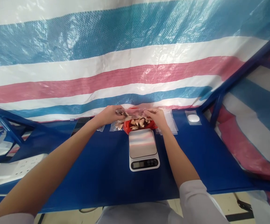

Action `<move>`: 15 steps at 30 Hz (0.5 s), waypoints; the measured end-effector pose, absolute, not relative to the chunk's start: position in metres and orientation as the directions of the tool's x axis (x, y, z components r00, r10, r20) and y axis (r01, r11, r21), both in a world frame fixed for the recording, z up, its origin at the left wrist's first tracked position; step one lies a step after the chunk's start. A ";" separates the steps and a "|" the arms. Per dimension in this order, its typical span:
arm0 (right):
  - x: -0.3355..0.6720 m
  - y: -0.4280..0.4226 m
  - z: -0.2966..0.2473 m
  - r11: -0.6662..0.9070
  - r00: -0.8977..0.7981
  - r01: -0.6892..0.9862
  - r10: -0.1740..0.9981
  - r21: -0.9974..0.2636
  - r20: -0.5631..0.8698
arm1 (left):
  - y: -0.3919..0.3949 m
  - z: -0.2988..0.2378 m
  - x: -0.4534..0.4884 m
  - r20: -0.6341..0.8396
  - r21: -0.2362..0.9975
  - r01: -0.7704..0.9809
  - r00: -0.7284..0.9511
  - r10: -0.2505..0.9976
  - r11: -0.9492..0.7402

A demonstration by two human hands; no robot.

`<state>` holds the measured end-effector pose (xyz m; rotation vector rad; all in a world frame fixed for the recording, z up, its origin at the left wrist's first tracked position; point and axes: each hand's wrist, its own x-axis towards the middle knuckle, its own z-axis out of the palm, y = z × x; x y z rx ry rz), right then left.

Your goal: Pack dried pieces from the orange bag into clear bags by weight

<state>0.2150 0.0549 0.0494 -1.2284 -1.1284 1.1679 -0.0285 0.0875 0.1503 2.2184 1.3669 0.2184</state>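
Between my two hands a clear plastic bag (135, 112) is stretched sideways. My left hand (111, 114) pinches its left end, and my right hand (157, 116) pinches the right end. Just below the bag, a red plastic bag (127, 127) lies open, with several pale, brown-edged slices (138, 123) in it that look like dried pieces. A white kitchen scale (143, 144) with a shiny metal plate sits in front of the red bag, nothing on its plate. Its display digits are too faint to read.
Flat clear bags (172, 123) lie by my right hand, and a small filled clear bag (118, 126) by my left. A dark phone-like slab (80, 125) rests further left. A white power strip (23, 166) and a white mouse-shaped object (193, 118) flank the blue table (97, 174). Striped sheeting (125, 53) rises behind.
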 end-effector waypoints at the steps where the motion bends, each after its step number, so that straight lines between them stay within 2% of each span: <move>1: 0.216 0.056 0.048 -0.004 0.081 -0.034 0.997 -0.999 -0.007 | 0.089 0.150 -0.030 -0.127 0.493 0.795 0.467 0.875 -0.353; 6: 0.216 0.061 0.042 0.014 0.126 0.012 0.992 -1.000 0.015 | 0.099 0.155 -0.030 -0.136 0.390 0.826 0.489 0.861 -0.408; 10: 0.210 0.063 0.040 0.067 0.150 0.286 0.982 -0.956 0.114 | 0.105 0.159 -0.028 -0.162 0.326 0.821 0.537 0.828 -0.469; 13: 0.206 0.062 0.043 0.050 0.158 0.481 0.977 -0.875 0.143 | 0.109 0.161 -0.028 -0.165 0.328 0.815 0.547 0.821 -0.477; 15: 0.205 0.061 0.044 0.046 0.133 0.549 0.981 -0.834 0.142 | 0.111 0.162 -0.029 -0.176 0.341 0.814 0.547 0.818 -0.470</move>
